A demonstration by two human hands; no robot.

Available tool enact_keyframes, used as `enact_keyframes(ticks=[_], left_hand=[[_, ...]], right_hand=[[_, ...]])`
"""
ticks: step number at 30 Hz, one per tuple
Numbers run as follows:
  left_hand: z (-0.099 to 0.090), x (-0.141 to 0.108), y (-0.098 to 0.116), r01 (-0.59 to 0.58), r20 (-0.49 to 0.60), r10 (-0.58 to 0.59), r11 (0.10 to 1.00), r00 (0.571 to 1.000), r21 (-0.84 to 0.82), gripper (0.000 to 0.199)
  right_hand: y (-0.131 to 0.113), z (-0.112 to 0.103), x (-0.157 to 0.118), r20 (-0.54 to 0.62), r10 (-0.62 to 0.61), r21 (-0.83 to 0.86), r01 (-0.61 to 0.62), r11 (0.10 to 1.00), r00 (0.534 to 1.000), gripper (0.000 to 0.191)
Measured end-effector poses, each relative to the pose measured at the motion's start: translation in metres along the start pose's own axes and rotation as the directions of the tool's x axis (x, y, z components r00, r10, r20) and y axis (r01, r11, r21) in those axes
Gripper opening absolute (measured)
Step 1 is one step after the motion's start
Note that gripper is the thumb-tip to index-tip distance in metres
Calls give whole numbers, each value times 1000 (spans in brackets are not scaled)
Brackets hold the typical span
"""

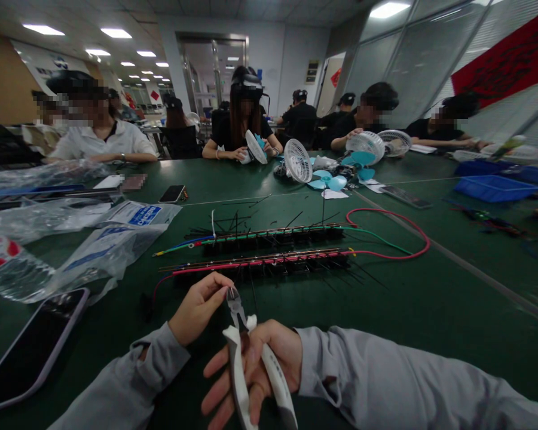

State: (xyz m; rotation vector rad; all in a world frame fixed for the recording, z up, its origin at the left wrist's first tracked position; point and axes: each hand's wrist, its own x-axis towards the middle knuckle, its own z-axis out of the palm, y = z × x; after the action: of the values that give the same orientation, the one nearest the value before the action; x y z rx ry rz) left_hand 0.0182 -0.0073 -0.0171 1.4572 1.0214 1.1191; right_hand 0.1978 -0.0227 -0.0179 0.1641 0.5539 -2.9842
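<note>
the right hand [275,346] lies palm up with fingers spread, loosely bearing white-handled pliers [237,364] whose handles stand well apart. their long axis runs away from the person, leaning slightly left, so the nose meets the fingertips of the left hand [197,307]. that hand's thumb and forefinger close together at the nose; i cannot tell whether a small piece sits between them. just beyond, the near wire bundle [269,261] lies crosswise on the green table [385,310], its long axis running left to right, roughly square to the pliers. the left hand is nearer to it; the far wire bundle [273,233] lies behind, nearly parallel.
</note>
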Motion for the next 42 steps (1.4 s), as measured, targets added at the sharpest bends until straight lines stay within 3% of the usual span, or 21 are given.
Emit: enact_keyframes(ticks=[9,18,27,42], left_hand=[[1,0,1,-16,31,17,1000,999,-23,22],[1,0,2,-3,76,8,998,997,-64,22],[1,0,3,-9,68,14,998,998,-65,22],[0,0,3,-2,76,7,998,997,-65,21]], right_hand=[[1,-4,0,22,-10,-19,11,1000,1000,59],[4,-8,4,-66,-32,-58,28,998,997,57],[3,-9,1,-79,-69,-70,64,996,994,25],[2,6,-5,-193,-21,-10,20,1000,981,19]])
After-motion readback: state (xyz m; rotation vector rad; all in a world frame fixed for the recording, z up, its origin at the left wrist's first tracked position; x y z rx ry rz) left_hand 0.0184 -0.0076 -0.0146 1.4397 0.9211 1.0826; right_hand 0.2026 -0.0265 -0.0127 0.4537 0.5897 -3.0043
